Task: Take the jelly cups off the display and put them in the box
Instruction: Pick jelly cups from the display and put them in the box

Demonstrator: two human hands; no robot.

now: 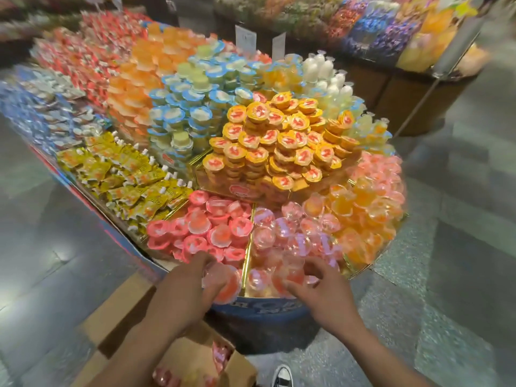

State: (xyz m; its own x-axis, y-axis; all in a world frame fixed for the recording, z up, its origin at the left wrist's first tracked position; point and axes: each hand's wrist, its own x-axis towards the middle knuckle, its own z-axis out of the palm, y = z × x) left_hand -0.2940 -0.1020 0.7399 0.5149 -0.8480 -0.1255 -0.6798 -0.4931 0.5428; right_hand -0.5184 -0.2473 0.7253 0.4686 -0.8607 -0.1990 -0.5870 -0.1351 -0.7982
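Head: left hand (pixel 184 289), jelly cup (pixel 226 286); lettering (pixel 259 310) blurred

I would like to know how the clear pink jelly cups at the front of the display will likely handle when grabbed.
The pink jelly cups look like glossy thin plastic, so probably slippery. They lie loosely heaped, so neighbours may tumble when one is pulled. The left hand holds one cup in its fingers, suggesting lightness.

Glossy plastic cups (pixel 223 283), matt cardboard box (pixel 195 356)
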